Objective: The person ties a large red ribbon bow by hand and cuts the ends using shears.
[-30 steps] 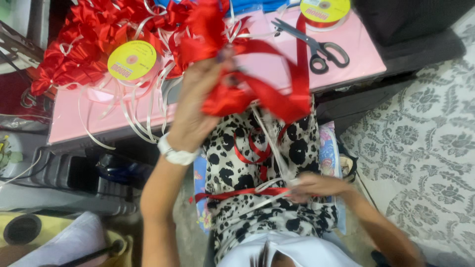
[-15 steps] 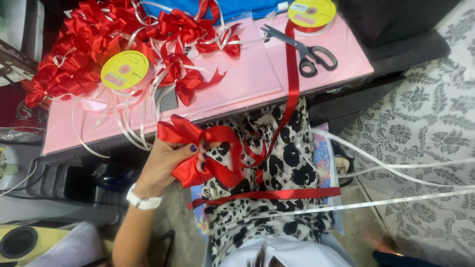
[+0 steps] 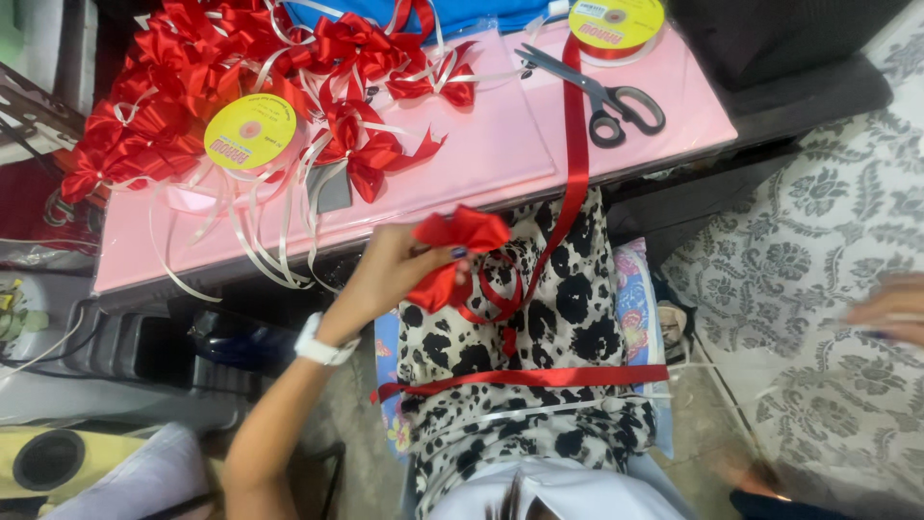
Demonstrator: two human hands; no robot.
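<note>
Below the pink board [image 3: 500, 164], over the spotted lap, the left hand [image 3: 390, 274] is clenched on a half-made red bow [image 3: 457, 252], pinching its folded loops at the middle. Red ribbon [image 3: 576, 164] runs from the bow up across the board to a spool [image 3: 616, 21] at its far edge, beside the scissors [image 3: 602, 94]. The right hand [image 3: 890, 310], well to the right of the board, is blurred; I cannot tell its grip. To do this well, I judge the pinch should stay tight at the centre so the loops keep even, with the ribbon drawn taut and untwisted. Finished bows [image 3: 164, 106] pile on the board's left side.
</note>
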